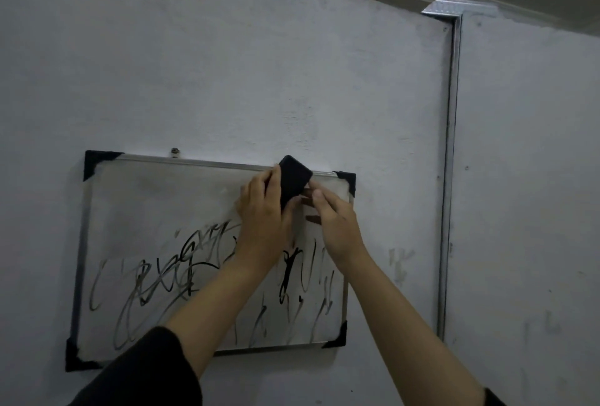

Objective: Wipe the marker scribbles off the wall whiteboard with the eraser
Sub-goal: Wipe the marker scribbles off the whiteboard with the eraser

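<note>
We press the black eraser [293, 178] against the whiteboard [156, 207] by its top rail, left hand [263, 211] gripping it, right hand [334, 224] pinching its edge, marker scribbles [181, 272] below.

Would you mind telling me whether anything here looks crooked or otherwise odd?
Yes: the whiteboard hangs askew from its screw, its top edge sloping down to the right. Grey smudges also mark the wall right of it.
</note>
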